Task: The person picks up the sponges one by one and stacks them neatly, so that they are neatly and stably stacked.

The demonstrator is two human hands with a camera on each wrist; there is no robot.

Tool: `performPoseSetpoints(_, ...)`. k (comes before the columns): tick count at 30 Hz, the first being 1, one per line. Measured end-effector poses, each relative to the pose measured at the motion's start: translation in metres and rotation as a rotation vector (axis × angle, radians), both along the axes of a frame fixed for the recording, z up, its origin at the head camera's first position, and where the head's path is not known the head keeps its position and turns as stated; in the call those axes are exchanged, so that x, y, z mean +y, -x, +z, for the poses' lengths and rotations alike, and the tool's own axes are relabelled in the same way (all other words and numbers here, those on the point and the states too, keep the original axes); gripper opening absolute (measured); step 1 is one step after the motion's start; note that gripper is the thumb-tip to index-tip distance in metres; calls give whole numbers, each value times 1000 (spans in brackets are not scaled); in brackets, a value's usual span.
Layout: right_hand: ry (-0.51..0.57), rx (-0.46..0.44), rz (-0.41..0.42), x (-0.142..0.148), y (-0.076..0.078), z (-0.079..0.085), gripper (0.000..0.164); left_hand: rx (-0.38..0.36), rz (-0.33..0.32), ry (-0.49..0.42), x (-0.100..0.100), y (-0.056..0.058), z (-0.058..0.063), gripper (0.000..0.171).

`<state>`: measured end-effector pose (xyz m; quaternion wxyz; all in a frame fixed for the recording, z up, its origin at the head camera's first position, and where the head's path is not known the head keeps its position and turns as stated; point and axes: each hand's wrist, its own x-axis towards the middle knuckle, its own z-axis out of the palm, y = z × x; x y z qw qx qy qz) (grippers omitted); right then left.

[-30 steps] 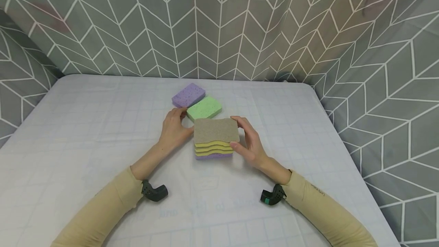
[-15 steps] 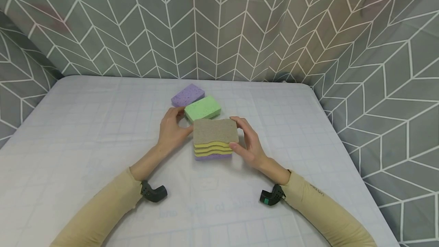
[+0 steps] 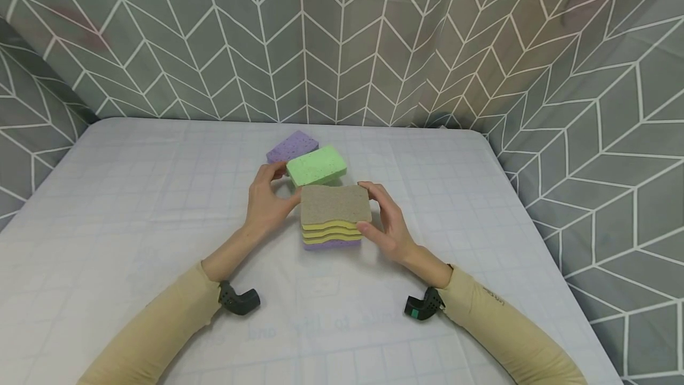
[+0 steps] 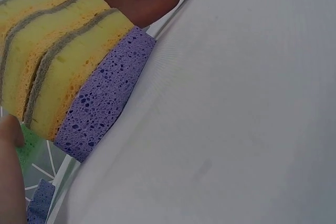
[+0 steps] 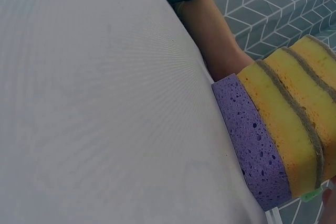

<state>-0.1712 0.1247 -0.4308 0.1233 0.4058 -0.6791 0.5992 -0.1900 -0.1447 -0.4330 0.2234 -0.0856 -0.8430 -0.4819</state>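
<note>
In the head view a stack of sponges stands mid-table: several yellow sponges (image 4: 79, 72) with grey scouring layers, the topmost grey face (image 3: 335, 204) upward, over a purple sponge (image 4: 110, 90) at the bottom. My right hand (image 3: 394, 227) holds the stack's right side, thumb at the near corner and fingers at the far one. Just behind the stack, my left hand (image 3: 266, 199) grips a green sponge (image 3: 317, 165) by its left end. The green sponge is raised and slightly tilted, its lower edge partly hidden by the stack. Another purple sponge (image 3: 291, 145) lies behind it, partly covered.
A white cloth with faint grid lines covers the table (image 3: 160, 207). Patterned grey curtains (image 3: 320, 46) hang behind and at both sides. Dark wrist cameras (image 3: 240, 300) sit at both sleeve cuffs.
The green sponge has risen and tilted with my left hand, now overlapping more of the purple sponge behind. My right hand and the stack stay almost unmoved.
</note>
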Motion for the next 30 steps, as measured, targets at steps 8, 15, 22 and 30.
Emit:
performPoseSetpoints(8,-7,-13,-8,0,0,-1,75,20,-31,-56,0,0,0,59)
performPoseSetpoints(15,-8,-16,-9,1,0,0,76,-3,-27,-92,0,-2,0,61)
performPoseSetpoints(22,-4,-9,-1,1,0,1,74,43,-53,-139,0,-1,-1,59)
performPoseSetpoints(30,-3,-4,2,0,0,1,74,166,-102,-240,5,-5,5,56)
